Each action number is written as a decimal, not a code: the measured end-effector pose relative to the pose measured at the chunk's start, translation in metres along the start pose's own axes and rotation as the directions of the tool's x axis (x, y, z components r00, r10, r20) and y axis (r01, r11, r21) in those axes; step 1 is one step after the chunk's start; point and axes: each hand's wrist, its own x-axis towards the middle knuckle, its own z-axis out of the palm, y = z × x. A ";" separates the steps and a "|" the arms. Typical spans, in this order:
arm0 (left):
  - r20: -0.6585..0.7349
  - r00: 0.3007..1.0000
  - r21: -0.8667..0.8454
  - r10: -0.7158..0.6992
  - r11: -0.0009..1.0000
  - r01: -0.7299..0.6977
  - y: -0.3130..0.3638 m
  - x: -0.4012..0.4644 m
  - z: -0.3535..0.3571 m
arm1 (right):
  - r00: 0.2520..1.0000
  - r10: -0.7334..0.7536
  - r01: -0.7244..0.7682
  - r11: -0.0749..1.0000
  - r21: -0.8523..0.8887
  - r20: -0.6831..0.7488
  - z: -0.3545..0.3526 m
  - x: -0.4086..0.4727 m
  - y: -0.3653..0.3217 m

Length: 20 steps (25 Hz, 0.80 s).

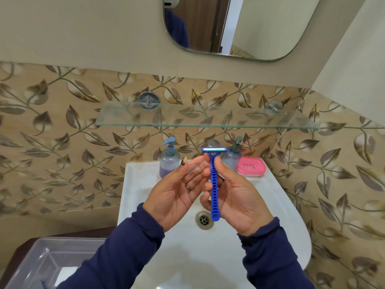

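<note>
A blue disposable razor point(214, 190) stands upright over the white sink point(277, 197), blade head at the top facing me. My right hand point(239, 201) holds its handle between thumb and fingers. My left hand point(177, 195) is just left of it, palm toward me, pinching a small clear plastic razor cap point(194, 166) between thumb and fingertips. A ring shows on one left finger.
Two pump soap bottles point(169, 161) point(233, 156) and a pink soap dish point(251, 166) sit on the sink's back rim. A bare glass shelf point(206, 116) hangs above, under a mirror point(239, 26). A clear plastic tub point(50, 263) stands at the lower left. The drain point(204, 220) lies below my hands.
</note>
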 end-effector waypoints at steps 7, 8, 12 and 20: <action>-0.067 0.998 -0.024 0.000 1.000 -0.002 0.000 -0.002 0.007 | 0.982 0.007 0.025 0.986 0.168 -0.188 0.011 -0.005 -0.006; -0.068 0.998 -0.026 0.003 1.000 -0.005 -0.001 -0.002 0.007 | 0.980 0.006 0.030 0.984 0.178 -0.197 0.012 -0.006 -0.008; -0.088 0.996 -0.026 -0.003 1.000 0.000 -0.001 -0.002 0.006 | 0.973 -0.070 0.103 0.984 0.146 -0.219 0.012 -0.008 -0.008; -0.025 0.998 0.034 0.061 0.998 -0.061 0.003 -0.003 0.006 | 0.727 -0.681 0.428 0.355 -0.831 0.084 -0.004 -0.011 0.007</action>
